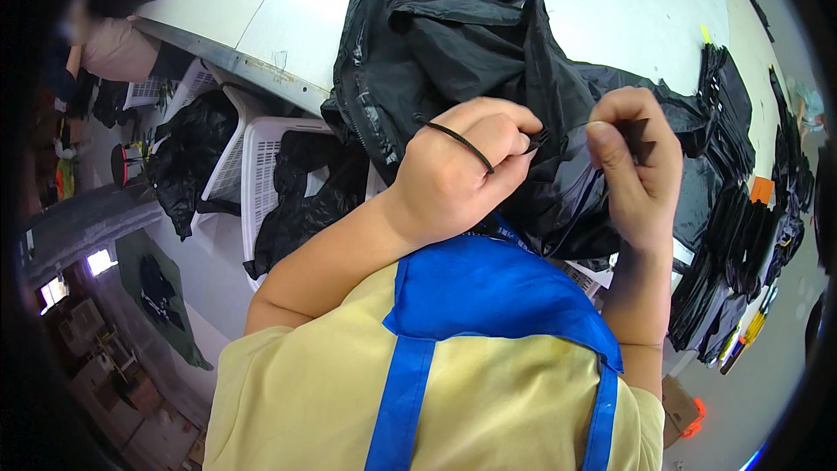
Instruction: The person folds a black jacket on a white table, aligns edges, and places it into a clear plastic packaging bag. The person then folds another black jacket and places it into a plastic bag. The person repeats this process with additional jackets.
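Observation:
A black jacket (445, 35) lies on the white table (288, 0) and hangs over its near edge toward me. My left hand (462, 170) is closed on a fold of the jacket's shiny black fabric, and a thin black cord (462, 141) runs across the back of that hand. My right hand (636, 166) pinches a small black piece of the same garment between thumb and fingers, close to the left hand. Both hands are raised just above my blue apron (488, 292).
White plastic baskets (257, 157) holding black garments stand under the table's edge on the left. Stacks of folded black pieces (741, 209) line the table at the right. Another person (113, 44) sits at the far left corner. An orange object (693, 414) lies low on the right.

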Demonstrator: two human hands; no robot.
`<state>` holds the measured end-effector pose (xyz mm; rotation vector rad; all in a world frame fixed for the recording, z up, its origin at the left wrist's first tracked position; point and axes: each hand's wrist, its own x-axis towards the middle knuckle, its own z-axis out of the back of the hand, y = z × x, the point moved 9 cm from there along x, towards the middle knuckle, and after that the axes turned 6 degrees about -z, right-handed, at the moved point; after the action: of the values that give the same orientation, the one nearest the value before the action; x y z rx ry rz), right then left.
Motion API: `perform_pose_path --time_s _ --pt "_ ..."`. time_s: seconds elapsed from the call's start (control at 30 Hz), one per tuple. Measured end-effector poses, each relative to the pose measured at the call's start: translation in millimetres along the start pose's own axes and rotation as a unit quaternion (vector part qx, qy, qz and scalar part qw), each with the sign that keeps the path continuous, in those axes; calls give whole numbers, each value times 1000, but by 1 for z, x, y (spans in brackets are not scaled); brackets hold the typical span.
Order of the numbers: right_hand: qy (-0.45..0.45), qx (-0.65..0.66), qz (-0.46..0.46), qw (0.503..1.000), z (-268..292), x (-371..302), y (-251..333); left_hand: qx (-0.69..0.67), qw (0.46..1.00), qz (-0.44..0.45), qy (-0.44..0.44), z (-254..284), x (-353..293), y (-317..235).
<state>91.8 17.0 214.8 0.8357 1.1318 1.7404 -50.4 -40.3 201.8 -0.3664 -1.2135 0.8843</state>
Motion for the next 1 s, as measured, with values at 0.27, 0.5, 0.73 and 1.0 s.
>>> perform_pose_path --time_s 0.27,0.5,0.73,1.0 --pt "-42 -2 30 999 6 -1 3 -18 1000 -1 -10 0 3 -3" --pt "-3 -34 -3 999 0 12 -3 -35 997 51 49 -9 5 -3" --pt "54 -4 -76 996 15 3 -4 -8 999 44 31 -3 1 -8" --pt "100 11 -79 992 -4 -5 -5 -75 997 -20 -12 -2 -8 -8"
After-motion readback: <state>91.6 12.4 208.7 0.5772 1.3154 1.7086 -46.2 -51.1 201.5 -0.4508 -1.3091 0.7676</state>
